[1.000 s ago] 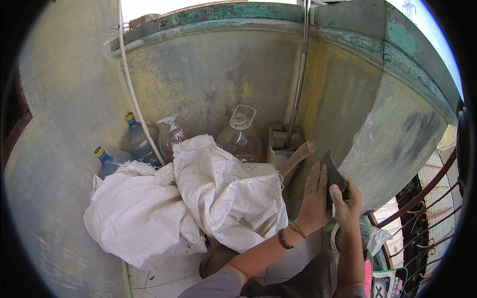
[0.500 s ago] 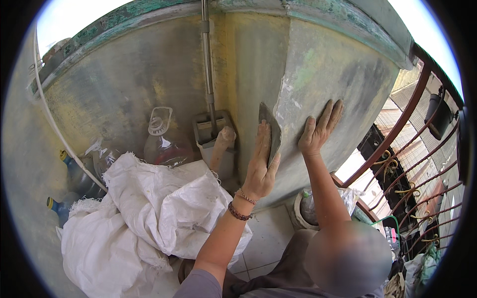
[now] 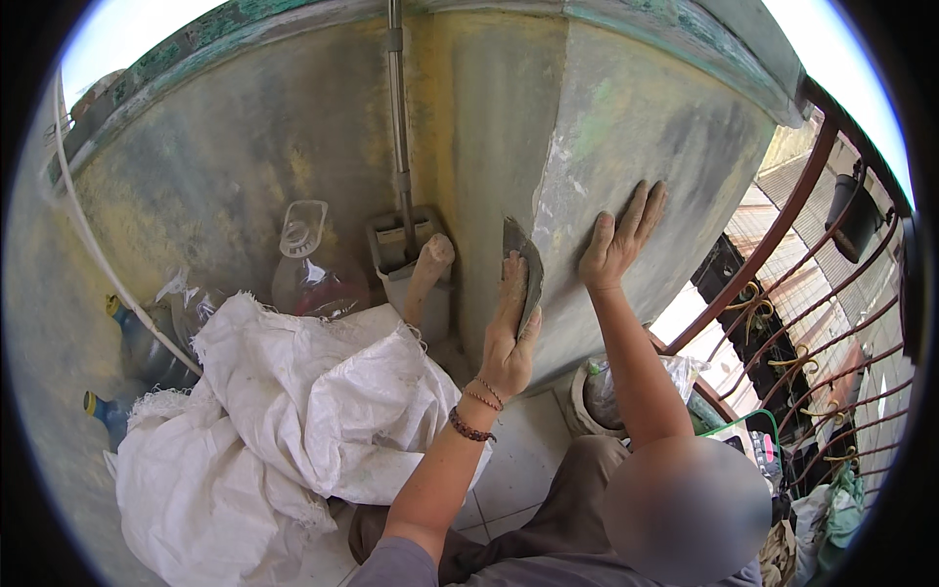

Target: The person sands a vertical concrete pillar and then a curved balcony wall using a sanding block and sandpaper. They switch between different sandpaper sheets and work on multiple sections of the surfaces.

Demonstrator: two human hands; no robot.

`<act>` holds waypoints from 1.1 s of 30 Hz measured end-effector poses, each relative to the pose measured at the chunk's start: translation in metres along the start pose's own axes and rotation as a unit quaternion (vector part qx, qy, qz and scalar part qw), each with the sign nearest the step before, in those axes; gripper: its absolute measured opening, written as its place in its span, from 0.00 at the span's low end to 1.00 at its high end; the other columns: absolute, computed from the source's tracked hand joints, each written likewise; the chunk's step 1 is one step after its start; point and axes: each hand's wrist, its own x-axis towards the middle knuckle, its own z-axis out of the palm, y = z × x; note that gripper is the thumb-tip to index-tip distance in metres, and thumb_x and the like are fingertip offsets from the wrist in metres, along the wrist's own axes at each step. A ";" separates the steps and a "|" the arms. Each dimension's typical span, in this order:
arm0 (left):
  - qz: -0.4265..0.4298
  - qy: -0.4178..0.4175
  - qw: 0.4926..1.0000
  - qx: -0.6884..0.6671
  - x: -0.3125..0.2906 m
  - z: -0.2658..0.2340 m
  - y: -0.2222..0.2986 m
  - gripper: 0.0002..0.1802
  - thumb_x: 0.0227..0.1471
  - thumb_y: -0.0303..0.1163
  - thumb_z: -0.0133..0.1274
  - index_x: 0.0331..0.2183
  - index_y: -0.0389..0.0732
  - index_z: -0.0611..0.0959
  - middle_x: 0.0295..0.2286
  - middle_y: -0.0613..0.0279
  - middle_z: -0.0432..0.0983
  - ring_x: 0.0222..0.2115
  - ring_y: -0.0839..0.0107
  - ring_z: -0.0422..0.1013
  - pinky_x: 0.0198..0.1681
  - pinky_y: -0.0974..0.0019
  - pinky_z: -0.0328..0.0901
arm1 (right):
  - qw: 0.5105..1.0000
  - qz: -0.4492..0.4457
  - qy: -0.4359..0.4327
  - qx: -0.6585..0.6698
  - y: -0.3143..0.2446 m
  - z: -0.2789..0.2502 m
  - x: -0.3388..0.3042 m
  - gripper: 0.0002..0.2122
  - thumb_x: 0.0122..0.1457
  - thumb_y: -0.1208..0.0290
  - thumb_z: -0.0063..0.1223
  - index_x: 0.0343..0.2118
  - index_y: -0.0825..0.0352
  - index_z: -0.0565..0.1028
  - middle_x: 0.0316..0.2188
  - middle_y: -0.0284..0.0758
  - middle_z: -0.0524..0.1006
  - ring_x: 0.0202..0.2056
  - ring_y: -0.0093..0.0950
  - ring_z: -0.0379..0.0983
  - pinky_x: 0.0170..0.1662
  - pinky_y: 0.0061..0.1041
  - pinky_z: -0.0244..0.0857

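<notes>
My left hand [image 3: 508, 354] presses a dark grey sheet of sandpaper [image 3: 532, 262] flat against the left face of a plastered wall corner [image 3: 501, 137]. Its fingers lie together along the sheet, which bends out at the corner's edge. On the right face of the same corner rests my right hand [image 3: 618, 247], palm on the plaster and fingers extended, holding nothing. Pale scuffed patches run down the edge between the two hands. Braided bracelets [image 3: 471, 424] circle my left wrist.
A white woven sack [image 3: 293, 411] lies crumpled at left, before a clear plastic jug [image 3: 318, 279]. A grey bucket [image 3: 430, 303] with a metal pole [image 3: 399, 117] stands in the recess. Low at right are a round pot [image 3: 584, 401] and an iron railing [image 3: 782, 259].
My left hand and the sandpaper have slid a little down the wall along the corner. My right hand stays in the same place on the plaster. The view has shifted slightly.
</notes>
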 end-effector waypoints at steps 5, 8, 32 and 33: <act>0.102 -0.010 0.994 0.030 0.087 -0.021 0.044 0.34 0.66 0.37 0.39 0.66 0.31 0.53 0.67 0.43 0.44 0.69 0.49 0.38 0.70 0.52 0.36 | 1.000 -0.003 0.004 0.012 -0.007 0.004 0.002 0.32 0.67 0.53 0.37 0.66 0.75 0.56 0.68 0.56 0.49 0.69 0.54 0.40 0.69 0.51 0.33; 0.092 -0.004 0.996 0.020 0.086 -0.019 0.042 0.34 0.66 0.37 0.39 0.66 0.32 0.52 0.67 0.44 0.44 0.69 0.49 0.38 0.70 0.53 0.36 | 1.000 -0.007 0.000 0.015 -0.006 0.003 -0.002 0.32 0.68 0.53 0.36 0.66 0.75 0.56 0.68 0.56 0.48 0.69 0.54 0.40 0.69 0.51 0.33; 0.107 0.022 0.993 0.047 0.089 -0.016 0.045 0.33 0.65 0.37 0.40 0.66 0.34 0.57 0.67 0.45 0.48 0.69 0.49 0.38 0.70 0.53 0.36 | 1.000 0.005 -0.009 -0.001 -0.007 0.006 -0.002 0.32 0.69 0.51 0.32 0.67 0.73 0.54 0.69 0.53 0.46 0.70 0.52 0.39 0.69 0.48 0.36; 0.108 0.016 0.993 0.045 0.084 -0.019 0.040 0.32 0.66 0.37 0.40 0.66 0.34 0.57 0.67 0.45 0.48 0.69 0.50 0.39 0.70 0.53 0.37 | 1.000 0.005 -0.010 -0.005 -0.008 0.007 -0.003 0.32 0.69 0.51 0.31 0.67 0.73 0.54 0.69 0.53 0.46 0.70 0.51 0.39 0.69 0.48 0.36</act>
